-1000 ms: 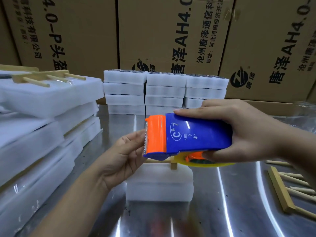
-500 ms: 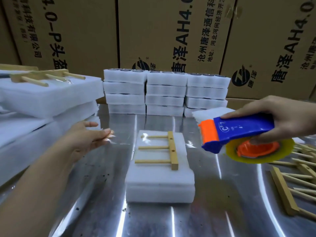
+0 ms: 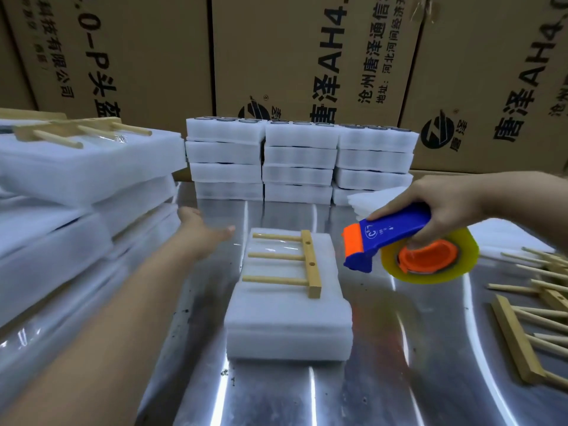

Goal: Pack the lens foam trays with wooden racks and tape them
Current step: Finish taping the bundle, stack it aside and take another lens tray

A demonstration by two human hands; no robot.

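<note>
A stack of two white foam trays (image 3: 289, 327) lies in the middle of the steel table, with a three-pronged wooden rack (image 3: 307, 265) on its far half and clear tape across it. My right hand (image 3: 455, 207) grips a blue and orange tape dispenser (image 3: 396, 238) with a yellowish tape roll, held in the air just right of the stack. My left hand (image 3: 203, 235) hovers left of the stack, fingers stretched out, holding nothing.
Three piles of foam trays with lenses (image 3: 298, 161) stand at the back. Taped packs (image 3: 83, 186) pile up at left, one with a rack on top. Loose wooden racks (image 3: 528, 321) lie at right. Cardboard boxes (image 3: 307, 56) wall the back.
The dispenser has swung from above the stack off to its right. My left hand let go of the tape end and drew away to the left, then drifted back toward the stack.
</note>
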